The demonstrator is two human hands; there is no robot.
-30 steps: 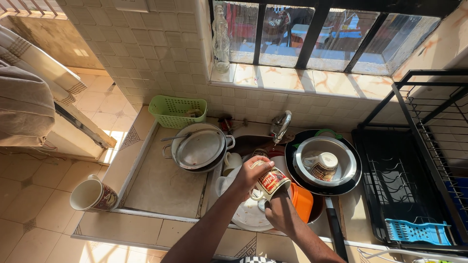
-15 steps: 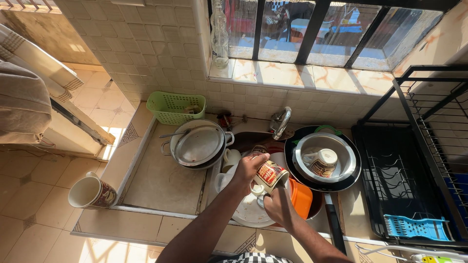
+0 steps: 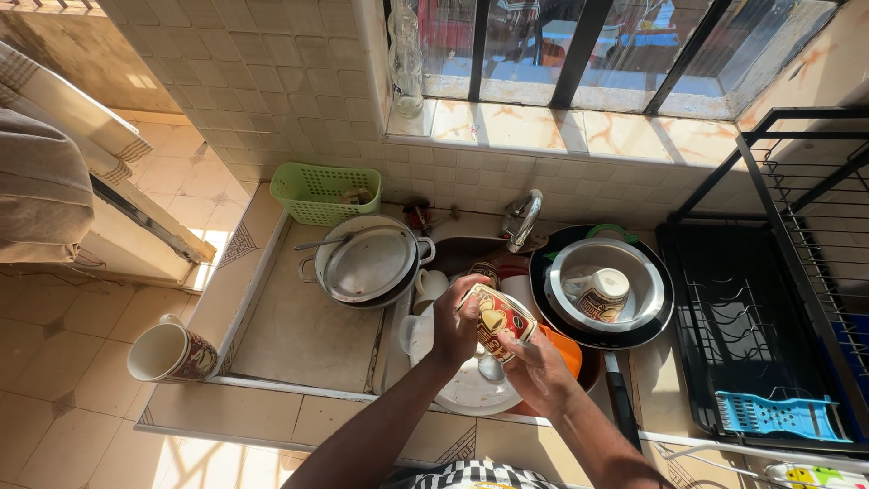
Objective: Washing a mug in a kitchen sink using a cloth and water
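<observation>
Patterned mug, base behind fingers

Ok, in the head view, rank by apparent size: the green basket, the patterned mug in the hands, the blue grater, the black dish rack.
1. black dish rack
2. green basket
3. blue grater
4. patterned mug

The grater and mug look close in size, and both sit nearer the camera, so that order is unsure.

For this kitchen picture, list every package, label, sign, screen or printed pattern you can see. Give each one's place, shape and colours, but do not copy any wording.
No packages, signs or screens show; only printed cups.
Patterned mug: held between the left hand and right hand over the sink; cylinder, red-brown with cream motifs.
Second printed mug: on its side at the counter's left edge; cream inside, red-brown print.
Third printed cup: upside down in the metal bowl; similar colours.
</observation>
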